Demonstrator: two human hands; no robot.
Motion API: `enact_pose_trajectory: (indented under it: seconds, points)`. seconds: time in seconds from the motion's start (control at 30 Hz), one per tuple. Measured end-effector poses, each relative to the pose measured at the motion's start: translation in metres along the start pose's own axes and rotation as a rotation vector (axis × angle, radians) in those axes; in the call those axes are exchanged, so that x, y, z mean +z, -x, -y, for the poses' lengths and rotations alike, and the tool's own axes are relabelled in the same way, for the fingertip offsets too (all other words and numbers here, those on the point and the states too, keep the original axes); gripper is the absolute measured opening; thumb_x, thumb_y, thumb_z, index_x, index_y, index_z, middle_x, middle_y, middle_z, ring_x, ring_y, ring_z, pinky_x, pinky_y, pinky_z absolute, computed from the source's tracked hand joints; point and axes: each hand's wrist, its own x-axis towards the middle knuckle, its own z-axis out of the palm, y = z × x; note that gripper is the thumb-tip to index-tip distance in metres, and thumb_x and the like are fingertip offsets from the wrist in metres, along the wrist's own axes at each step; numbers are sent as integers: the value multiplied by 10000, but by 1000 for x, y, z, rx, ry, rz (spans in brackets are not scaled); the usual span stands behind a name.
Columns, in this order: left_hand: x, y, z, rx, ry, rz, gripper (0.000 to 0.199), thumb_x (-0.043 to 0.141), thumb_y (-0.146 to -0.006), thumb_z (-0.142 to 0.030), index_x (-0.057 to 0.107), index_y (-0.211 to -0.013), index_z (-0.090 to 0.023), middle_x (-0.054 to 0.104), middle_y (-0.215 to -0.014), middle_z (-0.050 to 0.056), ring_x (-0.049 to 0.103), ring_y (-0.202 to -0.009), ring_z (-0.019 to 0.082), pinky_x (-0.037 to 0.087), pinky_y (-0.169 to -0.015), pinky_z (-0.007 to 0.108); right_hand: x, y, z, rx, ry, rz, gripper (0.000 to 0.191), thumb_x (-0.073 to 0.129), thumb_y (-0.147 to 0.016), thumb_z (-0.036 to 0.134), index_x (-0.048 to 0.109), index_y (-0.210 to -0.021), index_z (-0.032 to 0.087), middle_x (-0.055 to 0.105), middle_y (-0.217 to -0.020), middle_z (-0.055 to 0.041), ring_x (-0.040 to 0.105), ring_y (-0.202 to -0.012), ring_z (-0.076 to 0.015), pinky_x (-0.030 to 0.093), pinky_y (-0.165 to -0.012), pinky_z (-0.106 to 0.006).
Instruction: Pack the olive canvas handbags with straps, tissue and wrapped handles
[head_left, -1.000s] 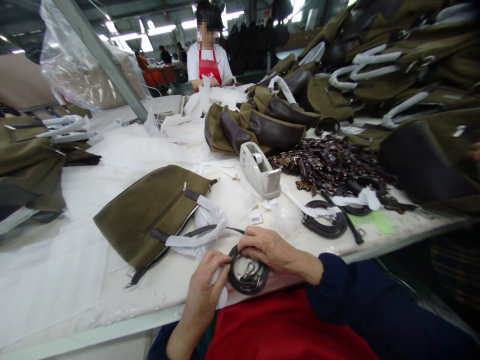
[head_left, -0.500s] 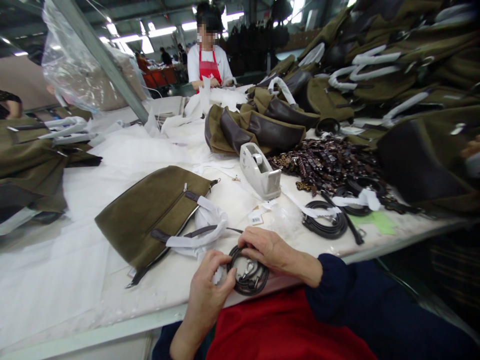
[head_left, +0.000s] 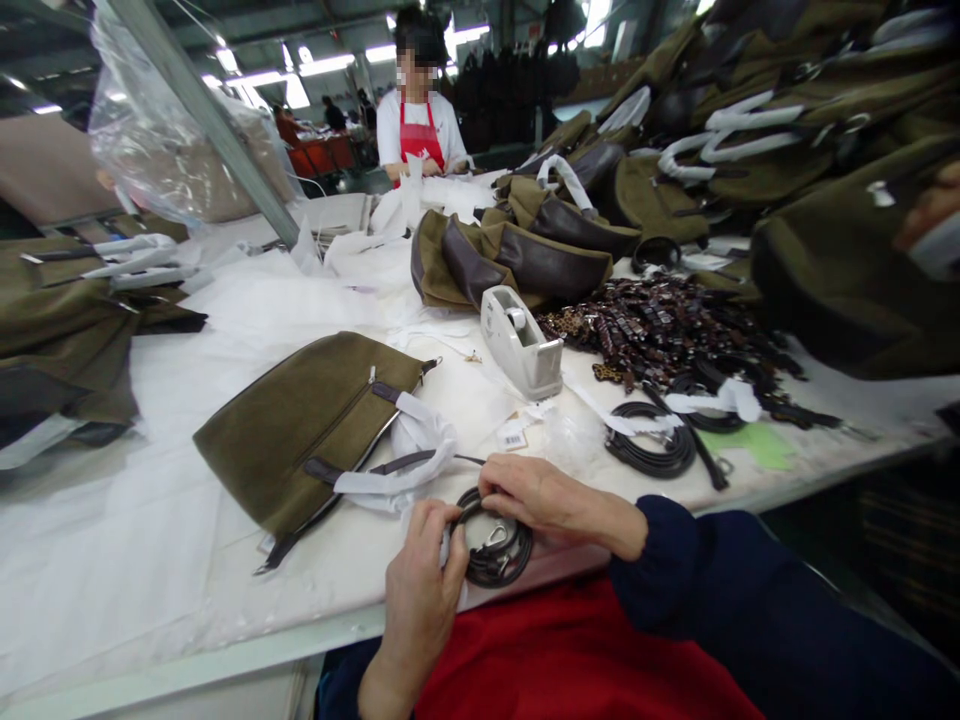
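one coiled dark strap (head_left: 501, 576) is held near the front edge of the table (head_left: 337, 580): its left side is pinched by the fingers of the left hand (head_left: 421, 580), its upper right part by those of the right hand (head_left: 544, 495). a metal clasp (head_left: 499, 537) is enclosed within it. an olive bag (head_left: 300, 430) is laid to the left; a tape dispenser (head_left: 521, 345) is placed beyond.

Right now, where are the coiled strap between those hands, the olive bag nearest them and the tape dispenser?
Coiled strap (head_left: 493, 577): head view, on its lower loops.
Olive bag (head_left: 296, 420): head view, on its broad side.
Tape dispenser (head_left: 517, 350): head view, on its pale body.
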Motion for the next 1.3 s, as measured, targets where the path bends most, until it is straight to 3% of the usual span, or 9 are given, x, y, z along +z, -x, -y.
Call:
enact_pose_trajectory:
  seconds: [0.27, 0.57, 0.87, 1.13, 1.3]
  points:
    - [2, -1, -6, -21, -131, 35, 236, 407, -980, -184, 538, -1161, -261, 598, -1154, 27, 669, -924, 163, 523, -745, 265, -13, 0, 11, 35, -13, 37, 58, 573, -947, 200, 603, -926, 155, 592, -882, -31, 525, -800, -148, 403, -736, -253]
    - [2, -1, -10, 23, -189, -25, 245, 439, -973, -175, 573, -1164, -249, 633, -1126, 32, 688, -883, 158, 535, -699, 234, 1, 11, 14, 168, 366, 4, 88, 575, -929, 238, 620, -942, 163, 626, -886, -66, 572, -767, -195, 382, -652, -285]
    - [6, 0, -7, 58, -257, -66, 270, 450, -970, -162, 580, -1196, -234, 640, -1165, 47, 701, -890, 162, 535, -654, 221, -15, 14, 26, 321, -61, 17, 74, 564, -925, 210, 606, -883, 166, 609, -767, -2, 514, -686, -124, 350, -638, -224]
    - [8, 3, -4, 83, -275, -62, 306, 440, -972, -142, 592, -1224, -225, 644, -1199, 53, 703, -897, 148, 533, -666, 201, -18, 14, 32, 345, -10, 53, 91, 559, -925, 221, 628, -910, 162, 634, -808, -31, 523, -721, -144, 359, -674, -237]
    - [8, 2, -5, 78, -268, -72, 329, 453, -968, -145, 584, -1255, -240, 652, -1198, 52, 702, -911, 152, 539, -665, 199, -15, 16, 30, 298, 200, 55, 93, 589, -883, 245, 640, -877, 167, 655, -803, -47, 534, -702, -160, 298, -630, -263]
